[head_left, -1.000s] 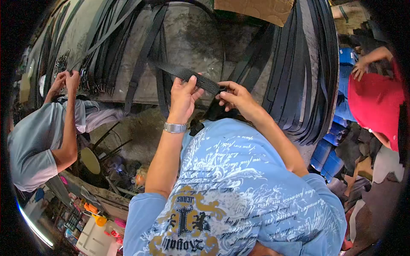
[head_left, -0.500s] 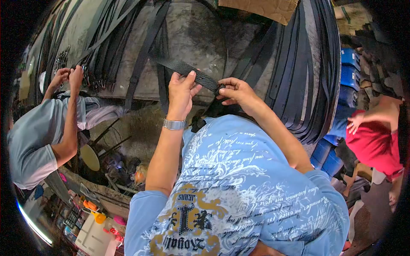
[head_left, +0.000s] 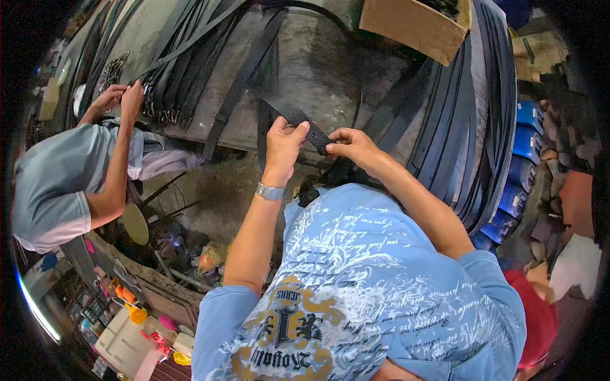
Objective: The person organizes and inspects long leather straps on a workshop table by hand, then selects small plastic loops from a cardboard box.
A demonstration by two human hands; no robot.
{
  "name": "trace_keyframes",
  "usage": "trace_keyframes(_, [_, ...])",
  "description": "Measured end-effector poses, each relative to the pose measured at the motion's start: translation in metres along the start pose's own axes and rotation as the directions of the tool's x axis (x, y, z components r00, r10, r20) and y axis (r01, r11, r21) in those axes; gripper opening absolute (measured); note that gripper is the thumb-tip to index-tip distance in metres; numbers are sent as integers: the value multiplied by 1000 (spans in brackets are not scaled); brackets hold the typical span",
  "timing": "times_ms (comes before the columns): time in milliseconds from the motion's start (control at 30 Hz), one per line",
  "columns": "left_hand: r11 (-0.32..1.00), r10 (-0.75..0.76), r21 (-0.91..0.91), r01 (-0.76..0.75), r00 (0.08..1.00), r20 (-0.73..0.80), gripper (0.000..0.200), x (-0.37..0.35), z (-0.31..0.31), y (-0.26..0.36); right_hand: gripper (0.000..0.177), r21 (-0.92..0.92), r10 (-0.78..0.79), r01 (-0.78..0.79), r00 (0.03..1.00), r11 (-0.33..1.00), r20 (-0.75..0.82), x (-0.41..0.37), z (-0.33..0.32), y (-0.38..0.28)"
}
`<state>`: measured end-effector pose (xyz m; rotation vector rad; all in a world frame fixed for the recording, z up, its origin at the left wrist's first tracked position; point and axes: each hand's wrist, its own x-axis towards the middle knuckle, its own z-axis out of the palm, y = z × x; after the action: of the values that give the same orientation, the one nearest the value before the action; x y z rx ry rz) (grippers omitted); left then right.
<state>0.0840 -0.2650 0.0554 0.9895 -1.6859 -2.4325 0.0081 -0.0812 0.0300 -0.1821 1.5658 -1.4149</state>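
Table [head_left: 311,86] at 12 o'clock; strap [head_left: 319,139] pinched between fingers of left hand [head_left: 281,149] and right hand [head_left: 360,151]; possible slip from shallow grip.

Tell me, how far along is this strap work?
It looks partway, though I can't tell for certain. Perhaps done: the shiny-ended straps on the left of the table. In hand: one textured strap, held by the left hand while the right hand pinches its near end. Possibly left: the dark straps on the right, which show no shiny ends.
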Motion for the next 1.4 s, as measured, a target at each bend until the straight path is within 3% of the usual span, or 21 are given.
trace_keyframes(100, [1000,-12,-2,12,1000,2,14,-2,2,-7,32,-149,8,-21,996,989,-88,17,12,-10])
trace_keyframes(200, [996,-53,-76,52,998,-19,13,-1,-5,-9,29,-149,-170,152,979,977,-115,16,22,-8])
trace_keyframes(300, [977,-157,-146,156,988,-2,16,-6,-8,-2,26,-94,-5,12,998,995,65,5,11,1])
trace_keyframes(333, [969,-161,-186,161,987,14,18,-8,-7,-2,23,-16,10,-8,997,1000,80,2,11,5])
trace_keyframes(400, [951,-162,-260,169,986,50,23,-10,-5,-2,21,-87,11,-5,997,996,74,-1,12,-2])
trace_keyframes(500, [924,-287,-253,286,957,33,26,-18,-5,4,19,-60,-21,26,997,998,74,0,14,5])
trace_keyframes(600, [965,-259,-27,261,964,59,27,-28,-9,-13,21,-111,-59,74,990,991,131,4,14,26])
trace_keyframes(667, [956,-144,-255,146,989,28,21,-23,-17,-11,22,-188,-80,112,982,976,173,2,19,35])
trace_keyframes(767, [959,-87,-278,57,992,-97,42,-2,-49,2,28,-377,-115,216,956,901,271,1,21,21])
trace_keyframes(867, [989,-50,128,76,979,-200,45,-12,-91,33,41,-625,-342,376,922,684,182,-38,11,-76])
trace_keyframes(900, [937,65,349,24,968,-241,53,-3,-124,14,34,-720,-456,446,867,531,201,-43,-8,-123])
trace_keyframes(933, [785,196,613,-86,974,-114,58,13,-178,-19,28,-686,-640,550,752,476,160,-38,-31,-162])
trace_keyframes(967, [693,136,718,63,967,-216,50,7,-181,-7,25,-633,-689,547,724,547,31,-22,-64,-187])
trace_keyframes(1000, [641,184,765,67,954,-238,48,5,-190,-10,26,-792,-859,538,511,289,35,-10,-97,-223])
trace_keyframes(1033, [584,233,808,76,938,-256,46,5,-197,-12,25,-912,-865,314,495,264,-80,9,-136,-245])
trace_keyframes(1067, [579,257,813,64,932,-257,45,9,-200,-15,21,-938,-811,158,559,310,-174,23,-171,-271])
trace_keyframes(1167, [597,296,801,45,915,-273,44,19,-217,-49,32,-960,-633,-149,726,236,-268,73,-255,-299])
trace_keyframes(1267, [666,363,745,-35,888,-283,55,21,-216,-59,46,-923,-385,-385,851,6,-357,102,-280,-292])
trace_keyframes(1300, [478,500,878,-26,830,-247,54,6,-198,-38,50,-961,-525,-268,829,-68,-194,120,-315,-271])
trace_keyframes(1333, [399,627,917,23,723,-291,49,-6,-185,-33,54,-974,-475,-209,869,-90,-142,128,-322,-272])
trace_keyframes(1400, [404,735,914,-25,603,-309,33,-19,-165,-25,44,-979,-507,-140,840,146,-196,158,-364,-263])
